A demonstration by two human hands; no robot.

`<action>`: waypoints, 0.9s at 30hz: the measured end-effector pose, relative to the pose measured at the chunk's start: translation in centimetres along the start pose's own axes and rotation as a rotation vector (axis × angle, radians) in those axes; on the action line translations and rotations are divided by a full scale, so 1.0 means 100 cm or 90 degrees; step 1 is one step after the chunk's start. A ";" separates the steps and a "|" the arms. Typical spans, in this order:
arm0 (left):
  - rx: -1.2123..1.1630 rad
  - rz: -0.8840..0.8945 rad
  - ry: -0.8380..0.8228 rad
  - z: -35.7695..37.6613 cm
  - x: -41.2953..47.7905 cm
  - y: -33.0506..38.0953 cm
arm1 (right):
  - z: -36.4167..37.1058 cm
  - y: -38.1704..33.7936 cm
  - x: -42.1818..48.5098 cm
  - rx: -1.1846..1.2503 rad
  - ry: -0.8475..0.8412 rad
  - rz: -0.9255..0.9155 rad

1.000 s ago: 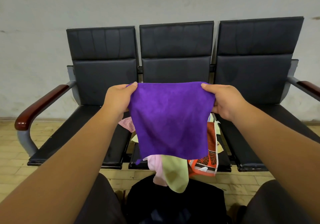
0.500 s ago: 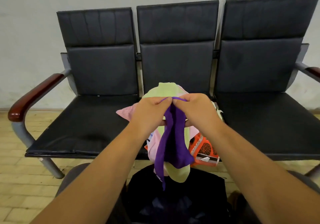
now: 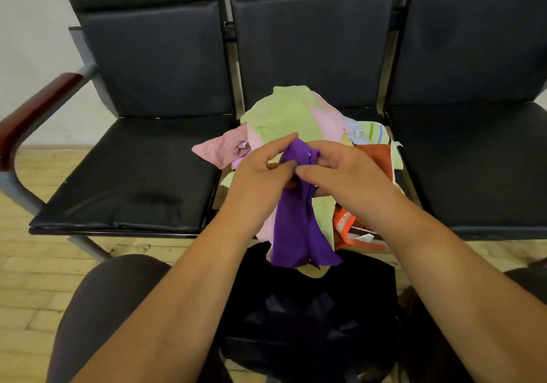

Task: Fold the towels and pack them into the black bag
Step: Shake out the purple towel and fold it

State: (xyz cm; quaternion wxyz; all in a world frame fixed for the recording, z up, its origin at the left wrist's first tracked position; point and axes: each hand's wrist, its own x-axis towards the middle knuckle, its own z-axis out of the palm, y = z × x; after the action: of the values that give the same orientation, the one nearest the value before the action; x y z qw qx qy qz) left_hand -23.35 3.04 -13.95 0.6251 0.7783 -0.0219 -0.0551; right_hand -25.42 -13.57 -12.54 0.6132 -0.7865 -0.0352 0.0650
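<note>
One wide-angle view looks from the person's head, forward and down. It faces the row of black seats (image 3: 133, 175) from near, with floor (image 3: 26, 294) below

Centre of frame: purple towel (image 3: 296, 222), plain. Behind it, upper centre: light green towel (image 3: 281, 113), plain. Centre left: pink towel (image 3: 220, 148), faintly speckled. Centre right: rust-red cloth (image 3: 376, 154), and above it a pale cloth (image 3: 373, 133) with green and blue stripes. Below these: orange cloth (image 3: 353, 230) printed in white and black. Lower centre: black bag (image 3: 310, 308). Seats (image 3: 133, 169) black. Armrest (image 3: 35, 107), far left, dark reddish brown. Floor (image 3: 29, 279) pale yellow. Wall (image 3: 29, 42) off-white.
</note>
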 end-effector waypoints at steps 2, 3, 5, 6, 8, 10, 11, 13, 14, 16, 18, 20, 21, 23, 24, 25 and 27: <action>-0.004 -0.004 -0.007 -0.001 0.006 -0.005 | -0.001 0.006 0.005 0.013 0.030 -0.007; 0.012 -0.010 -0.011 -0.001 0.010 -0.007 | -0.002 0.009 0.008 0.011 0.058 -0.006; 0.056 -0.039 -0.029 -0.003 0.017 -0.013 | -0.006 0.016 0.013 -0.004 0.103 0.010; 0.058 -0.064 -0.042 -0.005 0.021 -0.017 | -0.009 0.018 0.015 0.002 0.109 0.016; 0.032 -0.113 -0.082 -0.010 0.027 -0.019 | -0.013 0.020 0.017 0.050 0.081 0.011; -0.026 -0.138 -0.146 -0.014 0.031 -0.017 | -0.019 0.020 0.018 0.112 0.031 0.000; -0.083 -0.145 -0.175 -0.015 0.031 -0.015 | -0.021 0.020 0.018 0.151 0.011 -0.008; -0.231 -0.170 -0.213 -0.016 0.029 -0.016 | -0.026 0.019 0.018 0.234 -0.010 -0.020; -0.294 -0.186 -0.239 -0.017 0.026 -0.016 | -0.028 0.019 0.018 0.270 -0.013 -0.024; -0.364 -0.221 -0.301 -0.017 0.018 -0.019 | -0.033 0.018 0.017 0.311 -0.012 -0.028; -0.382 -0.239 -0.342 -0.015 0.012 -0.025 | -0.036 0.018 0.016 0.315 -0.008 -0.025; -0.393 -0.227 -0.337 -0.014 0.010 -0.028 | -0.041 0.017 0.015 0.305 0.017 -0.014; -0.396 -0.221 -0.322 -0.015 0.010 -0.029 | -0.043 0.017 0.014 0.292 0.037 -0.001; -0.386 -0.207 -0.287 -0.017 0.011 -0.029 | -0.048 0.015 0.013 0.216 0.086 0.025; -0.376 -0.195 -0.270 -0.019 0.012 -0.028 | -0.050 0.014 0.012 0.154 0.107 0.037; -0.362 -0.183 -0.251 -0.020 0.013 -0.026 | -0.052 0.014 0.011 0.095 0.122 0.050; -0.316 -0.157 -0.212 -0.020 0.014 -0.021 | -0.055 0.015 0.010 0.054 0.133 0.076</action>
State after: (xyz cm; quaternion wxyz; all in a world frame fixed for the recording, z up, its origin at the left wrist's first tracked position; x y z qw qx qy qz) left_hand -21.84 5.27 -15.69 0.7721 0.5795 -0.0150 -0.2604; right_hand -23.62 -19.10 -12.73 0.6414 -0.7629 0.0787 0.0210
